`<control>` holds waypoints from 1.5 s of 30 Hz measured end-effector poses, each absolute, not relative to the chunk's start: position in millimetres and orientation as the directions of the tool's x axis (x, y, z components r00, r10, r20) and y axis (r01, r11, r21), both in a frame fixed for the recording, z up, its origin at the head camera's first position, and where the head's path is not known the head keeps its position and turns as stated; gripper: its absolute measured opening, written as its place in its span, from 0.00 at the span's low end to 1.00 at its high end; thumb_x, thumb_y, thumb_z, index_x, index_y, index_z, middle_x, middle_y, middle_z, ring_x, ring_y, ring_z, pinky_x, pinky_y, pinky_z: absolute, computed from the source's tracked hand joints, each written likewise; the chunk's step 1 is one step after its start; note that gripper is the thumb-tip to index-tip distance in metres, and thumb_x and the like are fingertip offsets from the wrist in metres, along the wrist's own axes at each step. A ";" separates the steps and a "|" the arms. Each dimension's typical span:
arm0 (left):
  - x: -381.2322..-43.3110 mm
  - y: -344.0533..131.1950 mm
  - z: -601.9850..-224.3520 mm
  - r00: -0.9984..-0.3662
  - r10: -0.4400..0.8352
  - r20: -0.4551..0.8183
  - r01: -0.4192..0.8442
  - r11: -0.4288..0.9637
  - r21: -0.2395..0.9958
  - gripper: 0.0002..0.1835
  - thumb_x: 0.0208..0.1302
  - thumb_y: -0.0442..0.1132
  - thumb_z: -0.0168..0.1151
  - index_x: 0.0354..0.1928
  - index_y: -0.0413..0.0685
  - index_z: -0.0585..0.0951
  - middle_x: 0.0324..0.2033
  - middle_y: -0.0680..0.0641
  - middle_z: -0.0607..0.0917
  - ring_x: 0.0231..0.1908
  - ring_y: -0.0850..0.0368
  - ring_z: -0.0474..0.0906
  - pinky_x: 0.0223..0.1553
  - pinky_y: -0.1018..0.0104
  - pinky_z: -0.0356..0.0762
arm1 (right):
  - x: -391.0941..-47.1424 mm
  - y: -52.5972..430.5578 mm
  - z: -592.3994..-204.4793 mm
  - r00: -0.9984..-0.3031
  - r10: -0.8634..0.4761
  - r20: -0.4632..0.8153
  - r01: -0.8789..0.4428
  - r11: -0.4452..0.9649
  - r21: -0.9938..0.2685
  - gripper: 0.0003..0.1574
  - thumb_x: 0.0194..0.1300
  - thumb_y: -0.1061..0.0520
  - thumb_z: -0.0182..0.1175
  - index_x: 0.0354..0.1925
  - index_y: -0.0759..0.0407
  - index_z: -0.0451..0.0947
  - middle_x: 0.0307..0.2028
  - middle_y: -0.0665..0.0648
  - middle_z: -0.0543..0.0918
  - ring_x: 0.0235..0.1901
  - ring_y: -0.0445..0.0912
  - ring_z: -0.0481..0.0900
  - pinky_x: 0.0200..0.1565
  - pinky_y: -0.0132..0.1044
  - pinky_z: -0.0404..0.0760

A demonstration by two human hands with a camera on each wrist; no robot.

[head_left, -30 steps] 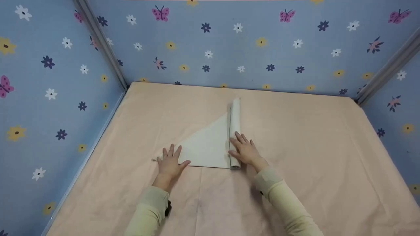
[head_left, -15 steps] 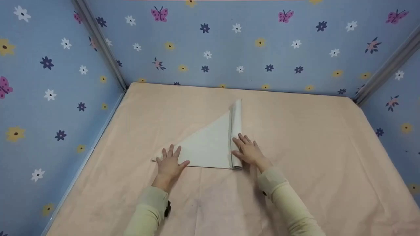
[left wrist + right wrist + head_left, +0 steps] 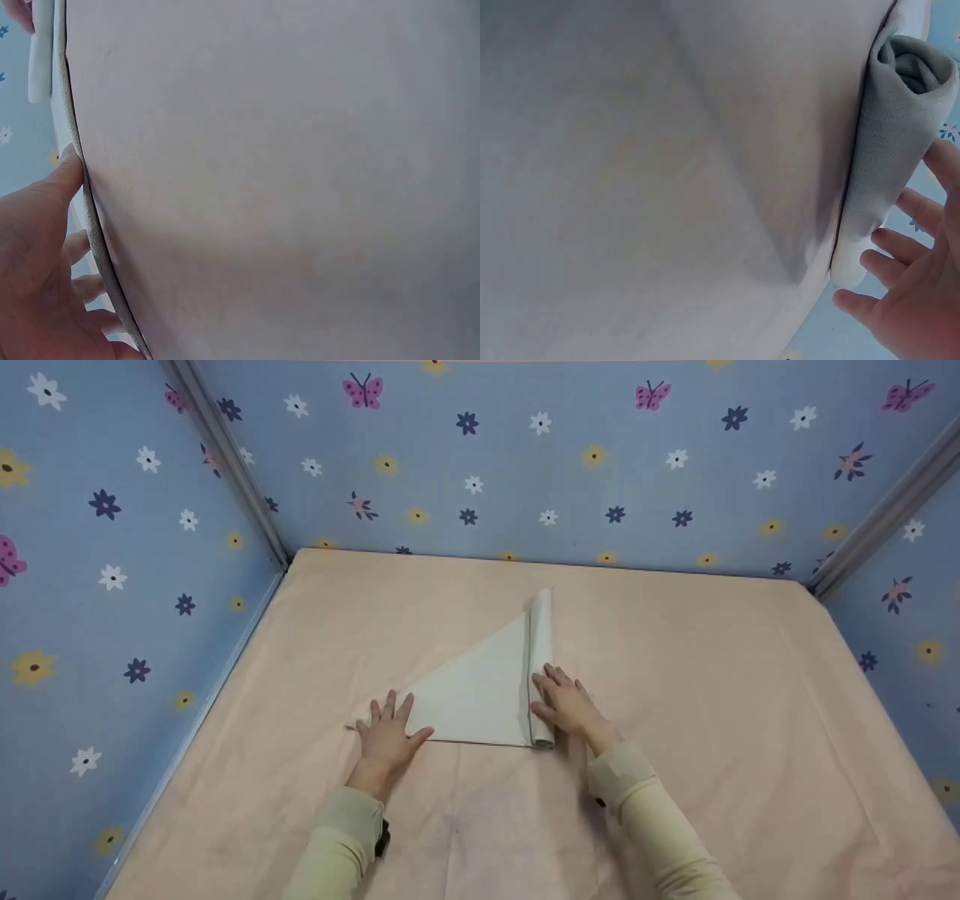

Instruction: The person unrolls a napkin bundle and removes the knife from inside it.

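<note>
Right hand (image 3: 566, 707) and the roll (image 3: 538, 637) of the pale cloth (image 3: 469, 690) shifted slightly to the right since one second ago; left hand (image 3: 388, 737) in the same place. Hands well apart from each other. Left: fingers spread over the cloth's narrow flat corner, tip of the corner showing just past them; left wrist view shows the thumb at the cloth's near edge. Right: fingers relaxed, laid against the nearer half of the roll. Cloth lies on the surface (image 3: 712, 682), flat triangular part between the hands, roll along its right side, running away from the person. Right wrist view: coiled layers visible at the roll's near end. Surface peach-coloured, faintly creased. Blue walls (image 3: 510, 450) behind and at both sides, printed with flowers; butterflies also visible. Pale sleeves (image 3: 334, 847) on both arms
</note>
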State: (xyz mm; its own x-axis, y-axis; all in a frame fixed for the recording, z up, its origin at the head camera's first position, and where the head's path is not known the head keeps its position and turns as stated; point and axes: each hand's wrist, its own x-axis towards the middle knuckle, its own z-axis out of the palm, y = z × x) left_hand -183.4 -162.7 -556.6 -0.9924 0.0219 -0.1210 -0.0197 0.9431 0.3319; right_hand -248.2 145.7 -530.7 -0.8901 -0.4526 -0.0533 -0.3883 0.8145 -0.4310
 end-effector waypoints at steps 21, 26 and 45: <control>-183.4 -162.3 -555.8 -0.993 0.014 -0.117 -0.024 0.949 0.315 0.40 0.58 0.62 0.49 0.67 0.47 0.55 0.65 0.36 0.49 0.62 0.31 0.41 0.52 0.30 0.42 | -257.3 106.7 -528.3 -0.883 -0.468 0.027 -0.434 0.794 -0.425 0.35 0.62 0.46 0.54 0.62 0.61 0.61 0.65 0.60 0.54 0.65 0.52 0.48 0.61 0.52 0.46; -183.3 -162.6 -555.6 -0.993 0.014 -0.120 -0.024 0.949 0.314 0.40 0.59 0.62 0.49 0.67 0.47 0.54 0.66 0.36 0.48 0.62 0.31 0.40 0.52 0.30 0.41 | -260.5 101.1 -530.8 -0.882 -0.471 -0.030 -0.420 0.812 -0.405 0.37 0.62 0.43 0.52 0.64 0.57 0.58 0.67 0.58 0.50 0.66 0.52 0.43 0.62 0.53 0.42; -180.8 -162.3 -553.0 -0.996 0.026 -0.081 -0.002 0.945 0.327 0.40 0.58 0.62 0.49 0.66 0.46 0.57 0.65 0.35 0.51 0.62 0.30 0.42 0.51 0.29 0.43 | -264.1 104.5 -540.6 -0.871 -0.482 -0.094 -0.441 0.852 -0.281 0.46 0.57 0.34 0.51 0.65 0.58 0.55 0.68 0.60 0.44 0.66 0.55 0.37 0.60 0.57 0.40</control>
State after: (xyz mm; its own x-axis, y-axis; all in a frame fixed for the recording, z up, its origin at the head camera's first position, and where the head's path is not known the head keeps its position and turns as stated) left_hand -180.8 -162.3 -553.0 -0.9964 0.0256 -0.0805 -0.0021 0.9452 0.3266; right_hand -264.1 104.5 -540.6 -0.8713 -0.4817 -0.0936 -0.4409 0.8523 -0.2814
